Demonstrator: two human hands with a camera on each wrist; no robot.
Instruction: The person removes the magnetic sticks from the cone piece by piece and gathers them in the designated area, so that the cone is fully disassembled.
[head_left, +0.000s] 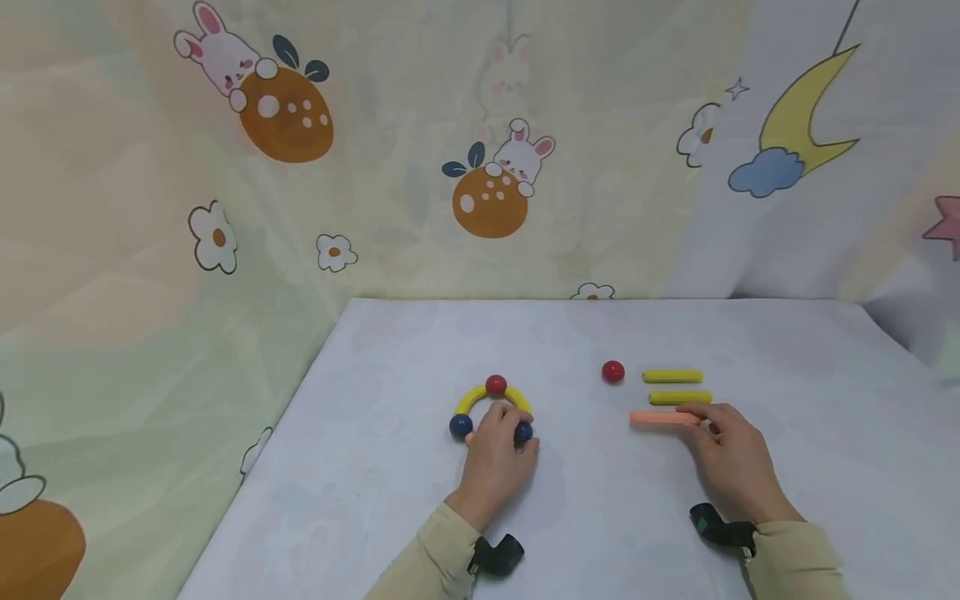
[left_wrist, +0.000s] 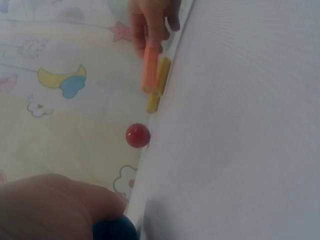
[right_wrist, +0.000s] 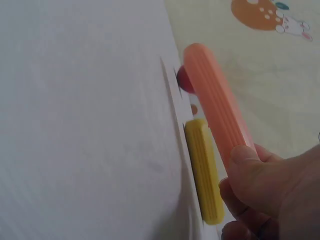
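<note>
My left hand [head_left: 495, 458] pinches a dark blue ball [head_left: 523, 432] on the right side of a ring-shaped piece on the table. Two curved yellow rods [head_left: 469, 398] meet at a red ball [head_left: 496, 385] at the top of that ring, and another blue ball [head_left: 461, 427] sits at its left. The ring's lower part is mostly hidden by the hand; a bit of peach shows there. My right hand [head_left: 737, 457] grips a straight, ridged peach rod [right_wrist: 215, 95] by its right end, between thumb and fingers. The rod points left, apparently above the tabletop.
Two straight yellow rods [head_left: 672, 377] lie parallel just beyond the peach rod. To their left rests a loose red ball [head_left: 612, 372]. The white tabletop [head_left: 585, 517] ends at a patterned cloth [head_left: 397, 183] behind and to the left.
</note>
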